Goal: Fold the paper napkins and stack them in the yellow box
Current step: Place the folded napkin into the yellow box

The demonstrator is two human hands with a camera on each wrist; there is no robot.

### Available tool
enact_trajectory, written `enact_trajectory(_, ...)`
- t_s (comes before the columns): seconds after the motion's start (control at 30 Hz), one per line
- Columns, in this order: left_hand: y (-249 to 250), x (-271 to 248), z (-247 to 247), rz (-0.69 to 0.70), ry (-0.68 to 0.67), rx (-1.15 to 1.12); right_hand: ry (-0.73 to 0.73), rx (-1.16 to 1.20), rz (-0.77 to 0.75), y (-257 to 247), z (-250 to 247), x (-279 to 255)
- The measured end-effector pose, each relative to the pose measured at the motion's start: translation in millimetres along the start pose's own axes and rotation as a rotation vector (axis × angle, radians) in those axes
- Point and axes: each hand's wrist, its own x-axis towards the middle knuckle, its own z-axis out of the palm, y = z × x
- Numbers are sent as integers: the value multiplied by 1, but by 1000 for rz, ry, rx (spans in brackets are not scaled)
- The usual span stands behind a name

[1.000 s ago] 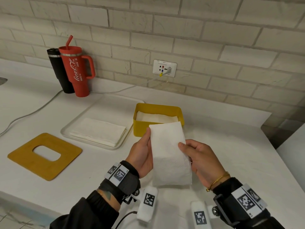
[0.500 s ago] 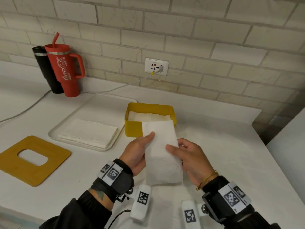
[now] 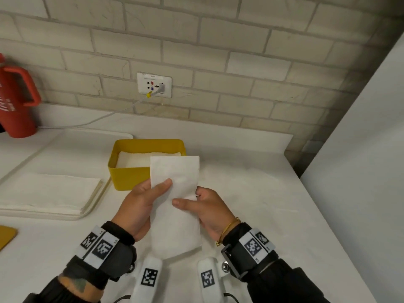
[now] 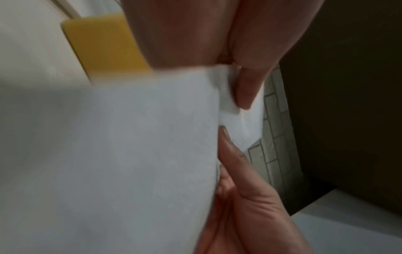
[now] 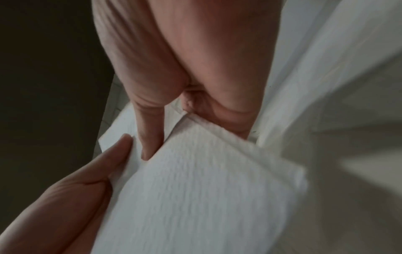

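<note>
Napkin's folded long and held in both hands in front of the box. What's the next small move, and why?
Probably fold the napkin in half again: both hands, left hand and right hand, pinch its middle, and it looks longer than the yellow box is deep.

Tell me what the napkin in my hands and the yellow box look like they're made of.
Napkin: soft embossed tissue paper, matte white; the right wrist view shows its dimpled texture. Yellow box: probably plastic or painted metal, smooth, matte, rounded corners; cannot tell which.
</note>
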Motion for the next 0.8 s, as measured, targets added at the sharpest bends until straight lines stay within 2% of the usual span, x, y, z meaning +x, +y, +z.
enact_trajectory(0.1,-8,9,0,-10,104,-47,-60,-59,90,10,-6,1)
enact_trajectory(0.2,-9,20,-13,-13,182,-104,-255,-280,268,9,-25,-3)
enact_trajectory(0.27,-7,26,-24,-33,199,-137,-260,-473,291,-1,-49,3)
enact_trajectory(0.37,-7,31,-33,-52,209,-150,-34,-818,102,-19,-94,31)
enact_trajectory(0.43,-9,33,-33,-58,226,-140,40,-1125,6,-29,-120,52)
enact_trajectory(0.53,-12,34,-32,-70,250,-120,-136,-1521,16,-30,-145,77)
enact_trajectory(0.6,-12,33,-33,-77,270,-122,-248,-1633,15,-26,-147,86)
enact_trajectory(0.67,-11,30,-36,-84,297,-138,-271,-1664,-55,-22,-147,92)
enact_trajectory(0.8,-13,24,-42,-101,321,-137,-223,-1727,-215,-18,-147,98)
